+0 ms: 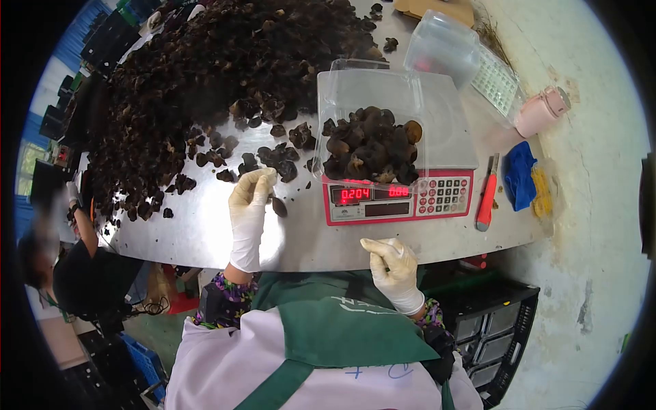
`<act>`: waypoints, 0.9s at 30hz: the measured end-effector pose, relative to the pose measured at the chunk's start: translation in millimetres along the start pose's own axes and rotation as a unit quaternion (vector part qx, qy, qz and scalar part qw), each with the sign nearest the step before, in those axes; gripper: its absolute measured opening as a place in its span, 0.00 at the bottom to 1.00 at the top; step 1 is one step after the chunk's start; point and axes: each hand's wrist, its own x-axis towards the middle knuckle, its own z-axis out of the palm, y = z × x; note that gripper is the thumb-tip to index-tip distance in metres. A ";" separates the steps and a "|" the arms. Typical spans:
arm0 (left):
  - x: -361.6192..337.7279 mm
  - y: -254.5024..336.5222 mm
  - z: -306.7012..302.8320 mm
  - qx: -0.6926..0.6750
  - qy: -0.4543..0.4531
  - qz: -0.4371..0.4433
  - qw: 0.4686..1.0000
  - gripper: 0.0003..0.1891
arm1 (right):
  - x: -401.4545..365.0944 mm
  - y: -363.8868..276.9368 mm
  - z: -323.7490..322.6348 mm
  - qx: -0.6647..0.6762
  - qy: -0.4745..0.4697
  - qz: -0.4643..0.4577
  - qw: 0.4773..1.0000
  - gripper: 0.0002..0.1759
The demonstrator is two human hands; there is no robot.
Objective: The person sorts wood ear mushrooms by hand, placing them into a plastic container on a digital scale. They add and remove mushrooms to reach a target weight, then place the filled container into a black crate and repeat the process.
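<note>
My left hand [250, 208], in a white glove, is over the steel table with its fingers pressed together. Whether anything is between its fingertips I cannot make out. A small dark piece of wood ear mushroom [279, 208] shows right beside it. My right hand [394, 270], gloved too, is at the table's front edge, fingers curled and nothing seen in them. Between and beyond my hands stands a red and white digital scale [400, 199], its display reading 0.204. On it sits a clear plastic box [403, 85] with its lid up, holding a heap of wood ear mushrooms [372, 143].
A large pile of wood ears [225, 61] covers the table's left and back. To the right lie a red utility knife [487, 198], a blue cloth [521, 176], a pink bottle [542, 111] and clear containers [443, 48]. Another person [85, 273] works at far left.
</note>
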 end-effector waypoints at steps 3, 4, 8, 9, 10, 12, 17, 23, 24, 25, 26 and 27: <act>-0.7 6.5 4.3 0.022 -0.021 -0.020 0.999 0.11 | 3.6 -2.3 -6.7 -0.001 0.009 0.007 1.000 0.17; -1.6 12.3 10.1 0.026 -0.044 -0.025 0.998 0.12 | 5.0 -3.9 -10.6 -0.001 0.007 0.004 1.000 0.17; 15.1 14.2 32.3 0.053 -0.102 0.060 0.992 0.15 | 20.4 -5.5 -28.1 -0.017 0.051 0.001 0.999 0.14; 19.2 15.5 38.8 0.068 -0.095 0.084 0.990 0.16 | 23.5 -6.0 -33.4 -0.024 0.075 -0.001 0.997 0.14; 23.3 21.8 45.3 0.119 -0.082 0.120 0.982 0.17 | 26.1 -8.5 -41.4 -0.030 0.070 0.014 0.997 0.14; 34.1 44.2 59.1 0.204 -0.090 0.246 0.943 0.23 | 29.2 -7.7 -47.5 -0.037 0.085 0.014 0.996 0.14; 58.3 82.5 91.5 0.325 -0.204 0.448 0.808 0.26 | 31.1 -5.7 -49.6 -0.106 0.115 -0.024 0.987 0.15; 79.0 61.4 112.4 0.414 -0.211 0.433 0.772 0.14 | 19.5 14.0 -38.6 -0.031 0.100 0.046 0.993 0.16; 79.4 59.0 114.9 0.399 -0.217 0.430 0.780 0.10 | 19.6 14.5 -39.2 -0.025 0.097 0.042 0.994 0.16; 80.3 54.9 116.6 0.398 -0.216 0.427 0.782 0.10 | 18.9 14.6 -39.6 -0.021 0.094 0.039 0.995 0.16; 80.2 54.5 117.2 0.409 -0.218 0.414 0.783 0.08 | 18.8 13.2 -39.7 -0.022 0.092 0.041 0.995 0.16; 79.9 54.4 117.2 0.420 -0.220 0.402 0.783 0.06 | 19.9 11.2 -38.8 -0.024 0.092 0.043 0.995 0.16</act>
